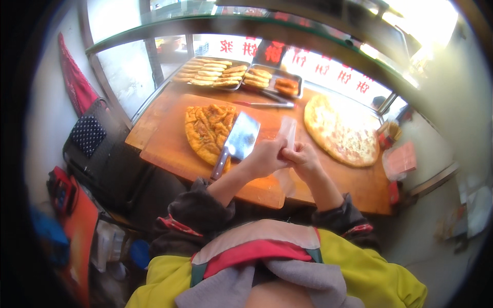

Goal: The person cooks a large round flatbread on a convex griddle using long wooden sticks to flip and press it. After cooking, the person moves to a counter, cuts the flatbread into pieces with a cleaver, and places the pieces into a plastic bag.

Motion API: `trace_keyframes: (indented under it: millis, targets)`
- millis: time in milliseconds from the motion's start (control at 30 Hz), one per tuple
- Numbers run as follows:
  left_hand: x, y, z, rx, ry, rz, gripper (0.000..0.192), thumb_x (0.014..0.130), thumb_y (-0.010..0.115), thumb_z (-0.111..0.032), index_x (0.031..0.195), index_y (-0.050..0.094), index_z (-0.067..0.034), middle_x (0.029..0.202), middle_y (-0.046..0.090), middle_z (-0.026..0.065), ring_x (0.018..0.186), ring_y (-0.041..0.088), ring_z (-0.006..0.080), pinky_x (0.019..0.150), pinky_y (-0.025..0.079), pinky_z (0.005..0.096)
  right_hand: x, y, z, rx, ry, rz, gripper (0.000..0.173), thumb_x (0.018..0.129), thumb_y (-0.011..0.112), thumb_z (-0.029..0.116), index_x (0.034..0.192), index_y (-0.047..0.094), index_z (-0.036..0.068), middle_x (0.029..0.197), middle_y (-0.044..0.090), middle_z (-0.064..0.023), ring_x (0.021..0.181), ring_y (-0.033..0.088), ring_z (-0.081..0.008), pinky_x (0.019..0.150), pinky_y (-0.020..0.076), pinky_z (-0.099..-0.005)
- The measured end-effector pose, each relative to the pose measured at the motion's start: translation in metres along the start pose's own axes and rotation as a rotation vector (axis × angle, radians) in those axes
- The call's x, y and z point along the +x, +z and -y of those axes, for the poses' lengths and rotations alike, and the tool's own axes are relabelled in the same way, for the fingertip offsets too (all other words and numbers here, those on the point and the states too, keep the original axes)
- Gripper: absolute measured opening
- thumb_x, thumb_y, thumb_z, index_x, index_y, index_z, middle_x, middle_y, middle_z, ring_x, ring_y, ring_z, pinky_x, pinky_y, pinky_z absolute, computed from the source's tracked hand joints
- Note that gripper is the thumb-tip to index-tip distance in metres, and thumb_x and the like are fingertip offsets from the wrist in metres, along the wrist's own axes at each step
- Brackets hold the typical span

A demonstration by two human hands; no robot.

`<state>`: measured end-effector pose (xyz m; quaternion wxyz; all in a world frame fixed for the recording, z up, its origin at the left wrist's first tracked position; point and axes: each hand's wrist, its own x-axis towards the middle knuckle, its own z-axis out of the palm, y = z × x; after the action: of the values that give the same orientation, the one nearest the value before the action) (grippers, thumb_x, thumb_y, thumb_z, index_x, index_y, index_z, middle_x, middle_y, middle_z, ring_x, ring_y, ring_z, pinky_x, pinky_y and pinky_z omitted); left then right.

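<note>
Both hands meet over the front part of the wooden cutting board. My left hand and my right hand grip a thin, translucent plastic bag, which sticks up above the fingers and also hangs below them. To the left of my hands a cleaver with a brown riveted handle lies across the edge of a browned, partly cut flatbread. A large, round, pale golden flatbread lies on the wooden table to the right of my hands.
Metal trays of small flatbreads stand along the window. Tongs lie before them. At the right are a holder of wooden sticks and a pack of pink paper bags. A glass shelf spans the far side overhead.
</note>
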<state>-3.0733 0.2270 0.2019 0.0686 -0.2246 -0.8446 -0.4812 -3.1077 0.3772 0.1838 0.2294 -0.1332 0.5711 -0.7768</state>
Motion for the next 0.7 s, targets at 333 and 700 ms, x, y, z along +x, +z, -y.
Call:
trace_keyframes:
  millis: [333, 700]
  targets:
    - [-0.016, -0.021, 0.021, -0.481, -0.159, -0.205, 0.023, 0.076, 0.068, -0.007, 0.066, 0.047, -0.005, 0.072, 0.06, 0.0058, 0.067, 0.057, 0.0097, 0.059, 0.046, 0.0198, 0.008, -0.006, 0.013, -0.354, -0.153, 0.053, 0.023, 0.072, 0.072, 0.013, 0.06, 0.054, 0.005, 0.062, 0.055, -0.0001, 0.056, 0.049, -0.0062, 0.05, 0.0383, -0.0198]
    - [-0.043, -0.054, 0.01, -1.623, 0.098, -0.119, 0.021, 0.086, 0.05, -0.008, 0.107, 0.047, -0.005, 0.078, 0.054, 0.0035, 0.069, 0.054, 0.0106, 0.062, 0.045, 0.0222, 0.032, 0.002, -0.016, -1.317, -0.395, -0.41, 0.024, 0.076, 0.053, 0.025, 0.075, 0.062, 0.003, 0.074, 0.059, -0.02, 0.072, 0.056, -0.0375, 0.064, 0.0448, -0.042]
